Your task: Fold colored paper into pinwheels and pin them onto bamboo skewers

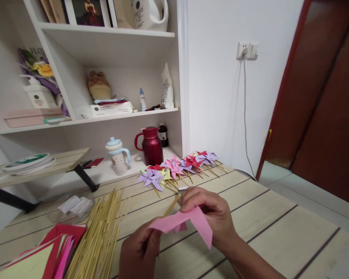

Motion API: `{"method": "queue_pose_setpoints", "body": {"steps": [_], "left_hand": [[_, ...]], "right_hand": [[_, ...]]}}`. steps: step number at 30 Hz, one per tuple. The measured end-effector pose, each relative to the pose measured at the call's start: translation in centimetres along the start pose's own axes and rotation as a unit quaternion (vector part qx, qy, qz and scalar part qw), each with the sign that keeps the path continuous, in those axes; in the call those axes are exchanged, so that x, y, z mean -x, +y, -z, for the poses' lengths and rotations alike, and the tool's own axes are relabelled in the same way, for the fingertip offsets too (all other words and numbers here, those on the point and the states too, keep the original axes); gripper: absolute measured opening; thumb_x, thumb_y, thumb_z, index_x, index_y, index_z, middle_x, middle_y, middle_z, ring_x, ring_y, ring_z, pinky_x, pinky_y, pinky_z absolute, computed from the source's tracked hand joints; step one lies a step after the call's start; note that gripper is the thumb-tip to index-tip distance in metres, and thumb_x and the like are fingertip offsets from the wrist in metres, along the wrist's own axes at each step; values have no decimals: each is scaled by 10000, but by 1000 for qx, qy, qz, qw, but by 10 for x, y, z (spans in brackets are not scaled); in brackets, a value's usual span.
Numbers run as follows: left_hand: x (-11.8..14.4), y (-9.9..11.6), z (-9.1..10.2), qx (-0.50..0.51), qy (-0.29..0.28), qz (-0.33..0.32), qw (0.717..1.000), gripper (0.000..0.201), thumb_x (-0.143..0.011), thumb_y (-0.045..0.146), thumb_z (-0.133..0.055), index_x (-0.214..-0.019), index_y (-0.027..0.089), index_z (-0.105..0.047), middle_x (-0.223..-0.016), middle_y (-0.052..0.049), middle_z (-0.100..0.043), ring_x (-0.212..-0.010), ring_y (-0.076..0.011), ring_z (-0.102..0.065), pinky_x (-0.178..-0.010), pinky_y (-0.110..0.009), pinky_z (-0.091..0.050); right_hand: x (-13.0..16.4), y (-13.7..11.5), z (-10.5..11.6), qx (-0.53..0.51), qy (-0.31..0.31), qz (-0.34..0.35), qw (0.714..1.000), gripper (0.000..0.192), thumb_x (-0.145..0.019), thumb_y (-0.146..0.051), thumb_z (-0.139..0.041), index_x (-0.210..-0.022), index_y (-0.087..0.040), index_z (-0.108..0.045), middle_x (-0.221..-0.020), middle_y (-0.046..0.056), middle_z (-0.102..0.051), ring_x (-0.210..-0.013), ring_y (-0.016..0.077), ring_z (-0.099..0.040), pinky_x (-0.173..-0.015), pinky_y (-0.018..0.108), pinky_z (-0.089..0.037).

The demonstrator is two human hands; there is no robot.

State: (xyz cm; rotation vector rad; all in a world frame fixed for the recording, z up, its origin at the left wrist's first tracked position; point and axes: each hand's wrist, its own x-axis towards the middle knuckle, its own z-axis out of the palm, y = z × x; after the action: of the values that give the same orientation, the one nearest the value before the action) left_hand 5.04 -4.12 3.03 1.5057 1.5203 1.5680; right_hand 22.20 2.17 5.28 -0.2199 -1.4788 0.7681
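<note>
A pink sheet of paper (178, 221), cut and folded with flaps hanging down, is stretched between my two hands above the table. My left hand (141, 248) is closed on its left end, thumb on top. My right hand (211, 209) pinches its upper right part, fingers curled. A thin wooden stick (172, 204) shows behind the paper, slanting up towards my right fingertips; whether a hand grips it I cannot tell. A small pale-tipped object (182, 189) peeks out beyond my right fingers, mostly hidden. Past my hands lies a row of paper pinwheels (174, 166) on sticks.
Loose bamboo sticks (97, 232) lie left of my hands, beside stacked coloured paper (46, 252) and a clear plastic bag (72, 205). At the back stand a red jug (152, 147) and a pale cup (118, 159), under white shelves (119, 116). A small raised stand (61, 164) is at left.
</note>
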Motion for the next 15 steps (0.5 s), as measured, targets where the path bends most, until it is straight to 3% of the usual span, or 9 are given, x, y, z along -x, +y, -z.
{"method": "queue_pose_setpoints", "body": {"steps": [6,12,15], "left_hand": [[0,0,3,-74,28,-82,994,452,-834,509,-595,-502,208,-534,-440,59,-437,-423,-94,-382,-446,-205,-307],[1,-3,3,-124,62,-144,980,342,-891,503,-541,-797,231,-725,-497,63,-514,-442,-100,-443,-459,-194,-349],[1,-5,4,-157,70,-176,969,364,-910,484,-517,-760,226,-725,-482,58,-507,-426,-101,-453,-448,-196,-354]], "right_hand": [[1,0,0,4,1,-5,1000,88,-806,-189,-763,-847,-263,-785,-727,21,-694,-669,170,-634,-648,331,-499],[0,2,1,4,-7,-3,1000,74,-821,-199,-748,-845,-259,-784,-718,20,-689,-656,165,-627,-620,319,-490],[0,2,0,6,-1,-6,1000,73,-813,-199,-757,-845,-258,-784,-716,20,-689,-657,167,-628,-626,322,-494]]}}
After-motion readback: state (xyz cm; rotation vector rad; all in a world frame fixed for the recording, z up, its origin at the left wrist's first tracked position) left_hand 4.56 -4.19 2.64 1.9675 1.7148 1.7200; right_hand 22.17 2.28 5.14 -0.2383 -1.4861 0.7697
